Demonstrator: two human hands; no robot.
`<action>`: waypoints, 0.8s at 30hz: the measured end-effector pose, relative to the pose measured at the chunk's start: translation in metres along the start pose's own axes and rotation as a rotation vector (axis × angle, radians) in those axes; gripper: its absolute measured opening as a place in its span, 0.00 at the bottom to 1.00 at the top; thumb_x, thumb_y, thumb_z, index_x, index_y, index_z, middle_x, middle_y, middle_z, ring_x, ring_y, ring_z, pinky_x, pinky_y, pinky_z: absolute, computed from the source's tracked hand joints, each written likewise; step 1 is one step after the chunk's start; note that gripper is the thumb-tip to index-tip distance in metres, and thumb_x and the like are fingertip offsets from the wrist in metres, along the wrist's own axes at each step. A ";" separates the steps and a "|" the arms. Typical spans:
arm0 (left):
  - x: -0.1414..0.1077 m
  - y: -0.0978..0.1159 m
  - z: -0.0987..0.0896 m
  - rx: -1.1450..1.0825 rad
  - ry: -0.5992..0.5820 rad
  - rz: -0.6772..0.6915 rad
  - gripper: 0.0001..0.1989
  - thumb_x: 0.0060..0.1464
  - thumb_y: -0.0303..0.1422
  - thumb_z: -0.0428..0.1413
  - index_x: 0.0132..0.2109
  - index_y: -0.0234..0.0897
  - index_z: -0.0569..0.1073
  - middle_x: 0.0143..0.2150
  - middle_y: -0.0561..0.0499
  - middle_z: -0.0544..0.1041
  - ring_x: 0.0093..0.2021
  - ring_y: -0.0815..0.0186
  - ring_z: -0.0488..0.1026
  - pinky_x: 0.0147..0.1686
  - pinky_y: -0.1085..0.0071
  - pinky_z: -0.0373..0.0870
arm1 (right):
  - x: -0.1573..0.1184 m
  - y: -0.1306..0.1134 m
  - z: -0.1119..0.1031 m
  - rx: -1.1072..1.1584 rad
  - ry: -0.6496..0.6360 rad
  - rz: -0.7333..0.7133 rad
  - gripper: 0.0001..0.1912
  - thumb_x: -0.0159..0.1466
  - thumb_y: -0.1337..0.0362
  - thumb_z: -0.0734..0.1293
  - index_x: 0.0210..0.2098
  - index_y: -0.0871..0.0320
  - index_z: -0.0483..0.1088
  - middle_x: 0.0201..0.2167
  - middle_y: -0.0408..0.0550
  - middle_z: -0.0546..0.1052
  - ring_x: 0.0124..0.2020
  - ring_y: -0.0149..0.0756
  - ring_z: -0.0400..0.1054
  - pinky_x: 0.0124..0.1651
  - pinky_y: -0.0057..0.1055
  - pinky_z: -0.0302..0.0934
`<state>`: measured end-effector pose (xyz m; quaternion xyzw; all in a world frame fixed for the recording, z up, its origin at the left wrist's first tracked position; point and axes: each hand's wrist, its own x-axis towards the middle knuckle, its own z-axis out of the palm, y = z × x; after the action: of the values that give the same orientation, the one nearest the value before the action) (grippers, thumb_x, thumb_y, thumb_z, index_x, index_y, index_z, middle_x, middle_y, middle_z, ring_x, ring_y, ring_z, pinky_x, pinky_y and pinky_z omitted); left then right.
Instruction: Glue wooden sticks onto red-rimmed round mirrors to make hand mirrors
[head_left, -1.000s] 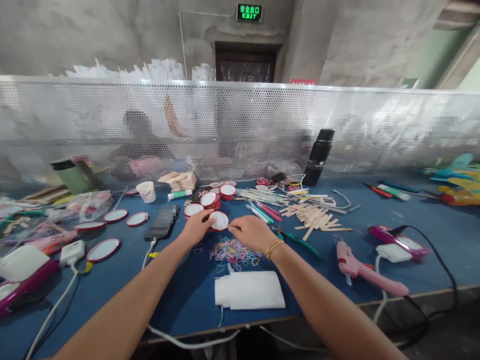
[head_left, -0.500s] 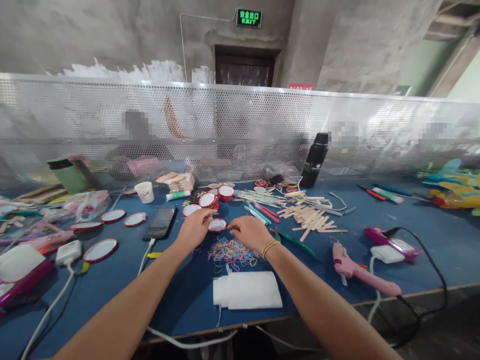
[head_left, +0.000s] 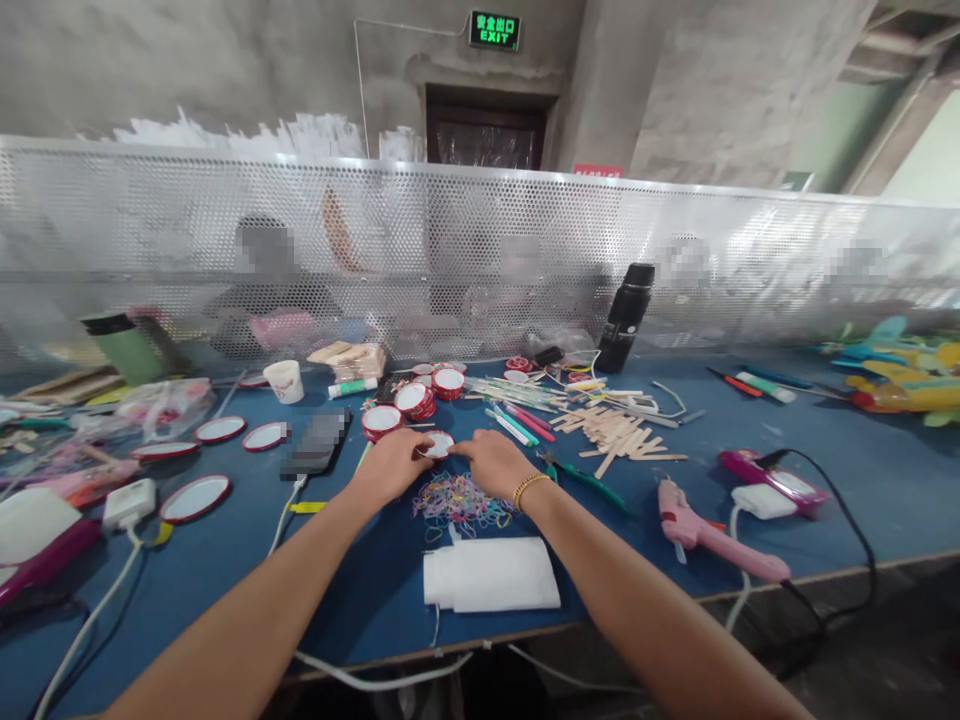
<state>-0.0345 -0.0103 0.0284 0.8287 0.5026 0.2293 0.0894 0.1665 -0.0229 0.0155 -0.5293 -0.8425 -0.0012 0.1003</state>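
A small round white disc with a red rim [head_left: 438, 446] lies between my two hands, above a loose heap of thin colourful elastic bands [head_left: 459, 505]. My left hand [head_left: 391, 466] is closed on the disc's left edge, thumb and forefinger pinching it. From the other side my right hand [head_left: 493, 463], with a gold bracelet at the wrist, has its fingers curled and the fingertips at the disc's right edge. Just behind the left hand stand stacks of similar red-rimmed discs [head_left: 413, 399]. Nearer me lies a folded white cloth-like bundle [head_left: 495, 576].
Right of my hands are green-handled pliers [head_left: 589, 482], wooden sticks [head_left: 619, 436], several pens [head_left: 525, 425] and a pink glue gun [head_left: 712, 535]. A phone [head_left: 319, 443] and paper cup [head_left: 284, 381] are on the left. A black bottle [head_left: 626, 318] stands by the perforated metal screen [head_left: 480, 260].
My left hand has come down and its fingers have closed on the disc's left edge. My right fingertips have moved in to the disc, which sits slightly higher in view.
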 end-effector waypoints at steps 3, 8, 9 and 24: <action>0.000 -0.001 -0.001 0.016 0.019 -0.022 0.12 0.52 0.33 0.57 0.44 0.41 0.80 0.44 0.45 0.81 0.43 0.57 0.76 0.42 0.66 0.66 | 0.000 0.000 -0.002 0.026 0.055 0.024 0.22 0.68 0.68 0.56 0.56 0.47 0.72 0.41 0.53 0.75 0.45 0.40 0.69 0.48 0.33 0.59; 0.000 0.004 -0.012 0.047 0.102 -0.098 0.10 0.57 0.36 0.52 0.37 0.42 0.78 0.38 0.48 0.82 0.38 0.60 0.76 0.33 0.69 0.63 | 0.001 0.000 -0.008 0.063 0.151 0.056 0.17 0.67 0.63 0.60 0.52 0.52 0.74 0.44 0.53 0.76 0.47 0.40 0.69 0.51 0.32 0.58; 0.000 0.006 -0.014 0.028 0.100 -0.115 0.11 0.57 0.37 0.52 0.34 0.42 0.77 0.34 0.49 0.81 0.35 0.61 0.75 0.31 0.70 0.62 | 0.001 0.000 -0.009 0.081 0.168 0.057 0.16 0.66 0.63 0.61 0.51 0.53 0.75 0.45 0.52 0.77 0.47 0.40 0.69 0.51 0.32 0.58; 0.008 -0.005 0.006 -0.362 0.145 0.196 0.26 0.45 0.20 0.44 0.48 0.39 0.77 0.61 0.45 0.70 0.56 0.60 0.71 0.53 0.58 0.72 | 0.006 0.002 -0.010 0.131 0.239 0.039 0.16 0.67 0.61 0.61 0.52 0.51 0.74 0.51 0.46 0.78 0.54 0.38 0.68 0.60 0.34 0.54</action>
<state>-0.0331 -0.0007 0.0236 0.8253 0.3753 0.3826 0.1776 0.1675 -0.0181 0.0264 -0.5340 -0.8124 -0.0071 0.2342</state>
